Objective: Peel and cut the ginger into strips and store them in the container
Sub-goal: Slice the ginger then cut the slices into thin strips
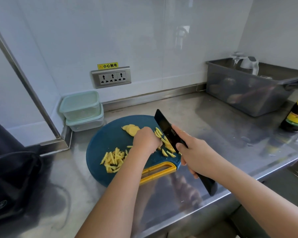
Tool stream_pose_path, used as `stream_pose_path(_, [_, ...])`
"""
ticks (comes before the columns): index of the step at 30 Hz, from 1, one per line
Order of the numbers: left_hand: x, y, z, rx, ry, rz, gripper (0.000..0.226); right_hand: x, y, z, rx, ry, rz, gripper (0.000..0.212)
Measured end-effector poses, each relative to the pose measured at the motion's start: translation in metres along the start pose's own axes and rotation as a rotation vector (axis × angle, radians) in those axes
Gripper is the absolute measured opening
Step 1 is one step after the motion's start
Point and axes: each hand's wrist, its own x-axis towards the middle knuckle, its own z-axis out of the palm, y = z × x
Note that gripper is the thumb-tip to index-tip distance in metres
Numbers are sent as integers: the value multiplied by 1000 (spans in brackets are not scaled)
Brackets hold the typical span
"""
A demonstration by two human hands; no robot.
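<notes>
— Where is the ginger at this moment?

— All of it is on the round blue cutting board (pixel 107 140). A fan of ginger slices (pixel 130 129) lies at the far side. A heap of ginger strips (pixel 113 160) lies at the near left, beside the board's yellow handle.

— And the hands?

— The left hand (pixel 145 142) is on the near end of the slices, with its fingers curled down over them. The fingertips are hidden, so I cannot tell exactly how they press. The right hand (pixel 194 152) is clenched around the handle of a black knife (pixel 165 129), with one finger lying forward on the side of the blade.

— How does the blade stand to the ginger?

— It stands just to the right of the left hand's knuckles. Fresh cut pieces (pixel 167 152) lie against it and around its edge, between the two hands.

— Where are the containers?

— Two pale green lidded containers (pixel 81 107) are stacked in the corner of the steel counter (pixel 213 117), just behind the board and apart from both hands.
</notes>
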Motion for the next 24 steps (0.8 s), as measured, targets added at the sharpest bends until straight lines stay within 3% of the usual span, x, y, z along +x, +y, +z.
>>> stream_pose_path(3, [0,5,-6,60,-38,5,18,-6,2,3,2,-5,-4,57])
stream_pose_path(7, [2,1,-12,-18,-214,-97,18,-14,3,11,-12,-26,-14,57])
stream_pose_path(17, [-27,-22,-23,-264,-310,-139,27,-31,6,12,-110,-123,-17,57])
stream_pose_path(24, [-34,-23,-23,-309,-394,-135,18,-34,10,5,-140,-178,-47,56])
